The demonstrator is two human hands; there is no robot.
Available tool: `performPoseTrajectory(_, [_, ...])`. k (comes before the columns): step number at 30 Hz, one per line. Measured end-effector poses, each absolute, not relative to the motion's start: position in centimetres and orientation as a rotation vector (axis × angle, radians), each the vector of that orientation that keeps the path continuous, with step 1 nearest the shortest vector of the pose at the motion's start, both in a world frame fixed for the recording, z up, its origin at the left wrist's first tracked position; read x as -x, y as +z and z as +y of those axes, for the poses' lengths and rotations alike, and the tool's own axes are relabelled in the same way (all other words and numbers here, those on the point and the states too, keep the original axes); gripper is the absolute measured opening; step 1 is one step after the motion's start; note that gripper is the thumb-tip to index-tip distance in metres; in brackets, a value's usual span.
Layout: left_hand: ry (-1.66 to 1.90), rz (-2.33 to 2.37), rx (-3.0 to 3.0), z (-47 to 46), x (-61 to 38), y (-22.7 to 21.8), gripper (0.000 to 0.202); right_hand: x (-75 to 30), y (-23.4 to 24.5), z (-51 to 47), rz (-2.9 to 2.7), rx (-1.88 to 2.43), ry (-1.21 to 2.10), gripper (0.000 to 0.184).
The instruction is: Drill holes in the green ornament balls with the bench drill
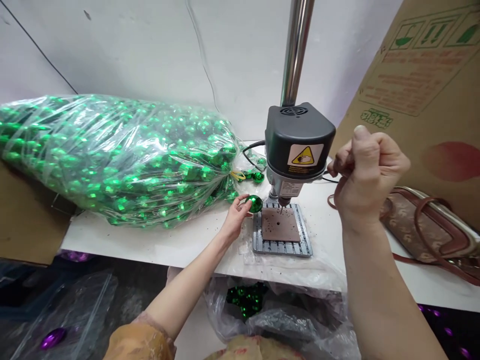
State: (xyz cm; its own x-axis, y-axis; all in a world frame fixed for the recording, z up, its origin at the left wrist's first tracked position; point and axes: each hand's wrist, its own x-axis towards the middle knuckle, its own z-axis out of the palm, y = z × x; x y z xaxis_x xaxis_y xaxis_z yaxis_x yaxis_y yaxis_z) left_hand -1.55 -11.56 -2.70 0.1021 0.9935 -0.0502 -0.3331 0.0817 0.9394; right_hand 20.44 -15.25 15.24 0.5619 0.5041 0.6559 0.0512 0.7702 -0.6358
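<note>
A glossy, metallic-green faceted bauble (255,203), rounded in outline, is pinched between the thumb and fingers of the left hand (234,219), at ten o'clock from the brown board (287,232) on the bench drill press (299,142). At two o'clock, the right hand (365,172) is curled closed beside the drill head; whether a lever is clasped cannot be told. The board is pierced by one dark hole and strewn with specks. The white tabletop (150,246) is partly covered by clear film near the base. More green baubles are held in a tied clear plastic bag (123,160) at ten o'clock. A pale wall (142,45) is seen at twelve, a printed carton (420,115) at one to two, and a patterned handbag (408,220) at three.
</note>
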Motion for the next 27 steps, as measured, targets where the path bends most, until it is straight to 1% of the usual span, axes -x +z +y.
performPoseTrajectory(2, [1.238, 0.960, -1.100, -11.8, 0.9, -3.5, 0.064, -20.5, 15.2, -15.3, -0.959, 0.667, 0.299, 0.043])
performPoseTrajectory(4, [1.210, 0.962, -1.189, -11.8, 0.2, -4.3, 0.061, -20.5, 15.2, -15.3, -0.961, 0.672, 0.312, 0.044])
performPoseTrajectory(10, [1.131, 0.943, -1.272, -11.5, -1.6, -5.7, 0.063, -20.6, 15.0, -15.0, -0.973, 0.680, 0.302, 0.045])
performPoseTrajectory(15, [1.090, 0.948, -1.371, -11.4, -2.2, -5.6, 0.062, -20.6, 14.9, -15.0, -1.012, 0.668, 0.298, 0.047])
performPoseTrajectory(20, [1.106, 0.982, -1.474, -12.1, -2.2, -5.1, 0.055, -20.7, 14.9, -14.9, -0.995, 0.683, 0.292, 0.049])
performPoseTrajectory(27, [1.060, 0.935, -1.537, -13.5, -3.0, -4.9, 0.056, -20.7, 15.0, -14.9, -1.034, 0.746, 0.239, 0.050])
